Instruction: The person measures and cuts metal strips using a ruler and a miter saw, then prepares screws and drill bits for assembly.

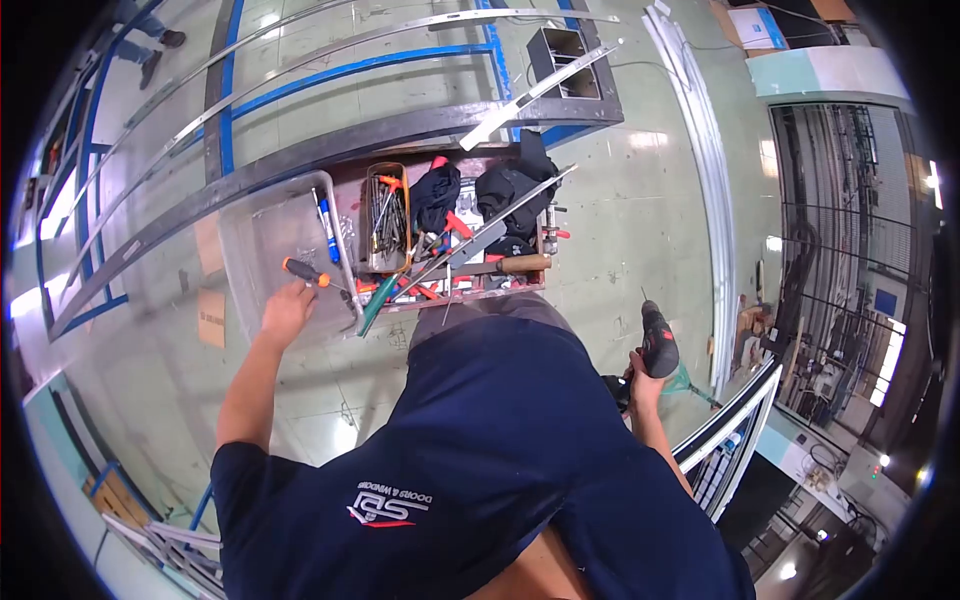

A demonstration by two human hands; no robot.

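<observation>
Head view, straight down over our own torso. Largest first: the curved metal frame (330, 140) lies flat on the floor beyond the cart, probably because it is too long for anywhere else; more curved strips (700, 150) lie on the floor to the right. Floor (620, 230) between the cart and those strips is bare, so that side gives us room to swing.

Tool cart (520, 285) sits just in front of us, tools within arm's reach. A clear plastic tray (260, 230) hangs off its left end. Small bin (388, 215) keeps loose bits upright and sorted. Black cloth (510, 185) is bundled at the cart's far edge, out of the way. A flat metal bar (530, 95) rests across cart and frame.

Our left hand (287, 312) is at the tray's near rim, fingers curled loosely, touching or just short of the orange-handled screwdriver (305, 271), which lies in the tray near its right wall. We cannot tell whether it is gripped yet.

Our right hand (640, 380) is down at our side, fingers wrapped around the drill (658, 340), bit up, clear of the cart. A window frame (730, 420) stands close on that side, so elbow room is tight there.
</observation>
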